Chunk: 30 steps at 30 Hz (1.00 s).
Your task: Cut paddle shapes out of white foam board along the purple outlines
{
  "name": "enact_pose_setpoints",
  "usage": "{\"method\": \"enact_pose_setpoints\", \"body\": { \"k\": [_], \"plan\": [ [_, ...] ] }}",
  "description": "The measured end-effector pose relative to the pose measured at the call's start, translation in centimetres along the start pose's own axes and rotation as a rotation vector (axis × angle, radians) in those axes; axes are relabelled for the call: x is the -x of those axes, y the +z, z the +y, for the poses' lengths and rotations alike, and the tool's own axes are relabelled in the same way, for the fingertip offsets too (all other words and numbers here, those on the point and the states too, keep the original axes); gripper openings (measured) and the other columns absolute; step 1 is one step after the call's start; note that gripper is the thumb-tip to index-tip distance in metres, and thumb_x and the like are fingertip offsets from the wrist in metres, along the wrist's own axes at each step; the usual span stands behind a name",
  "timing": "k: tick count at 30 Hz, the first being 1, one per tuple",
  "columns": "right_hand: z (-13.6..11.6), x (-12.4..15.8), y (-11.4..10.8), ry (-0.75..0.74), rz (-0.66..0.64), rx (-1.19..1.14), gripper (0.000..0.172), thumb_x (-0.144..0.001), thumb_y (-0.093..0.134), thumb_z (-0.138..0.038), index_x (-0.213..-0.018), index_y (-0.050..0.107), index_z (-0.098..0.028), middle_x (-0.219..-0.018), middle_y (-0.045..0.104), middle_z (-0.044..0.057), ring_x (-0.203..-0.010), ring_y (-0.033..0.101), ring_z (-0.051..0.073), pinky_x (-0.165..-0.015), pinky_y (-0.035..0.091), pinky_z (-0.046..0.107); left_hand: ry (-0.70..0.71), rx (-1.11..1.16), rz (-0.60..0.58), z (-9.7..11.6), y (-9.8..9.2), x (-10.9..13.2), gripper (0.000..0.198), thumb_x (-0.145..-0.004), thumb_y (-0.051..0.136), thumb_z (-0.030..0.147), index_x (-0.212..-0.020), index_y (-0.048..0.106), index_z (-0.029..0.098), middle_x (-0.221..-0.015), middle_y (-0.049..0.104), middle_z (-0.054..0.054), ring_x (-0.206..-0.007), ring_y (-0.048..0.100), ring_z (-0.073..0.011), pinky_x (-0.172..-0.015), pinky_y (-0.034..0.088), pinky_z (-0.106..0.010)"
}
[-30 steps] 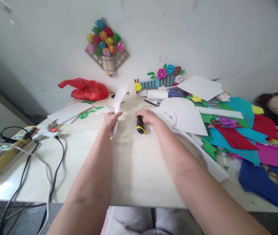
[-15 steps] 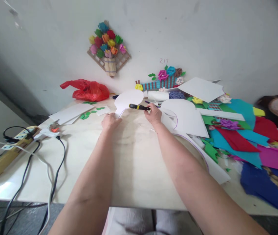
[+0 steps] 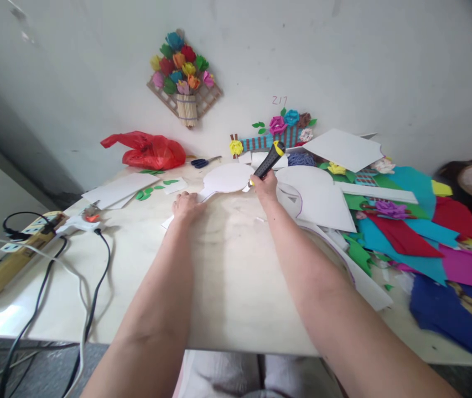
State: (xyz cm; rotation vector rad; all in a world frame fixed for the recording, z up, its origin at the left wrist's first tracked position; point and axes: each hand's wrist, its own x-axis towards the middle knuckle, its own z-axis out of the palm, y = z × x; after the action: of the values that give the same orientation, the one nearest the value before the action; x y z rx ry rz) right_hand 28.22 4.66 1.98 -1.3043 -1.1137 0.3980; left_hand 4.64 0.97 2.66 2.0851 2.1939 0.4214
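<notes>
A white fan-shaped paper cutout (image 3: 227, 178) lies flat on the pale table (image 3: 227, 276) in front of me. My left hand (image 3: 186, 207) presses down on the cutout's narrow handle end, fingers curled. My right hand (image 3: 264, 185) is closed round a black utility knife with a yellow cap (image 3: 270, 158), held tilted upward, its lower end at the right edge of the cutout.
Blue-handled scissors (image 3: 203, 161) and a red plastic bag (image 3: 148, 150) lie at the back. White sheets (image 3: 319, 193) and coloured paper (image 3: 410, 232) pile up on the right. A glue gun (image 3: 82, 220), power strip (image 3: 7, 254) and cables sit left. Paper flower crafts (image 3: 182, 74) hang on the wall.
The white cutout went from upright in my left hand to flat on the table. My right hand picked up the knife and tilted it upward at the cutout's edge.
</notes>
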Motion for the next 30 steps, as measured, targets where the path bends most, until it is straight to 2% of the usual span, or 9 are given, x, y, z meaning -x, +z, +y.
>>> {"method": "enact_pose_setpoints", "body": {
  "k": [6, 10, 12, 16, 19, 21, 24, 26, 30],
  "plan": [
    [-0.5, 0.1, -0.1, 0.038, -0.064, -0.188, 0.026, -0.061, 0.060, -0.032, -0.082, 0.054, -0.018, -0.066, 0.056, -0.003, -0.059, 0.051, 0.011, -0.053, 0.041, 0.022, 0.026, -0.031, -0.022, 0.0, 0.3, -0.2, 0.044, -0.074, 0.053, 0.036, -0.114, 0.065, 0.023, -0.124, 0.056, -0.014, -0.120, 0.044, -0.0333, -0.097, 0.036, -0.044],
    [-1.1, 0.9, 0.5, 0.142, -0.223, -0.392, 0.029, -0.055, 0.068, -0.031, -0.074, 0.051, -0.018, -0.062, 0.057, -0.004, -0.047, 0.044, 0.007, -0.042, 0.033, 0.020, 0.119, -0.097, -0.030, -0.2, 0.6, -0.4, 0.043, -0.075, 0.053, 0.039, -0.114, 0.066, 0.026, -0.127, 0.054, -0.011, -0.121, 0.043, -0.0319, -0.099, 0.032, -0.043],
    [-1.6, 1.4, 0.7, 0.170, -0.275, -0.465, 0.032, -0.054, 0.070, -0.031, -0.077, 0.051, -0.018, -0.062, 0.058, -0.004, -0.045, 0.042, 0.006, -0.040, 0.032, 0.019, 0.164, -0.134, -0.042, -0.3, 0.6, -0.5, 0.043, -0.075, 0.052, 0.040, -0.114, 0.065, 0.027, -0.127, 0.054, -0.010, -0.121, 0.042, -0.0313, -0.099, 0.032, -0.043],
    [-2.7, 2.0, 1.2, 0.187, -0.183, -0.523, 0.045, -0.052, 0.074, -0.032, -0.087, 0.049, -0.020, -0.063, 0.057, -0.007, -0.048, 0.046, 0.006, -0.044, 0.036, 0.019, 0.183, -0.166, -0.053, -0.5, 0.6, -0.7, 0.041, -0.076, 0.052, 0.039, -0.114, 0.065, 0.030, -0.127, 0.055, -0.008, -0.120, 0.043, -0.0299, -0.098, 0.032, -0.043],
    [-3.3, 2.0, 1.6, 0.215, -0.125, -0.489, 0.037, -0.054, 0.072, -0.027, -0.082, 0.050, -0.019, -0.059, 0.055, -0.006, -0.055, 0.053, 0.009, -0.051, 0.042, 0.020, 0.174, -0.150, -0.066, -0.4, 0.6, -0.7, 0.043, -0.077, 0.052, 0.048, -0.115, 0.064, 0.031, -0.130, 0.054, -0.008, -0.121, 0.042, -0.0312, -0.098, 0.031, -0.044],
    [-3.5, 2.0, 1.9, 0.203, -0.127, -0.466, 0.028, -0.056, 0.068, -0.022, -0.078, 0.051, -0.018, -0.060, 0.056, -0.006, -0.054, 0.053, 0.008, -0.051, 0.042, 0.020, 0.169, -0.125, -0.071, -0.4, 0.6, -0.7, 0.046, -0.076, 0.052, 0.054, -0.115, 0.064, 0.032, -0.130, 0.054, -0.007, -0.122, 0.042, -0.0321, -0.099, 0.030, -0.044],
    [-3.3, 2.2, 2.1, 0.186, -0.204, -0.471, 0.017, -0.061, 0.063, -0.019, -0.076, 0.054, -0.017, -0.058, 0.054, -0.006, -0.047, 0.048, 0.006, -0.047, 0.041, 0.019, 0.169, -0.085, -0.055, -0.6, 0.8, -0.7, 0.048, -0.076, 0.052, 0.056, -0.115, 0.065, 0.033, -0.130, 0.055, -0.007, -0.122, 0.041, -0.0328, -0.101, 0.029, -0.044],
    [-3.1, 2.5, 2.2, 0.227, -0.283, -0.492, 0.014, -0.066, 0.063, -0.021, -0.077, 0.056, -0.016, -0.056, 0.055, -0.005, -0.046, 0.050, 0.007, -0.048, 0.045, 0.020, 0.168, -0.059, -0.036, -0.8, 1.0, -0.8, 0.048, -0.076, 0.053, 0.055, -0.115, 0.066, 0.032, -0.130, 0.055, -0.007, -0.121, 0.042, -0.0334, -0.102, 0.028, -0.045],
    [-2.9, 3.3, 2.4, 0.337, -0.410, -0.504, 0.025, -0.073, 0.067, -0.034, -0.085, 0.056, -0.016, -0.062, 0.063, -0.001, -0.049, 0.061, 0.011, -0.051, 0.052, 0.024, 0.147, -0.035, -0.032, -1.1, 1.1, -1.1, 0.048, -0.074, 0.057, 0.051, -0.116, 0.067, 0.031, -0.129, 0.056, -0.008, -0.120, 0.043, -0.0337, -0.102, 0.029, -0.045]
  ]
}}
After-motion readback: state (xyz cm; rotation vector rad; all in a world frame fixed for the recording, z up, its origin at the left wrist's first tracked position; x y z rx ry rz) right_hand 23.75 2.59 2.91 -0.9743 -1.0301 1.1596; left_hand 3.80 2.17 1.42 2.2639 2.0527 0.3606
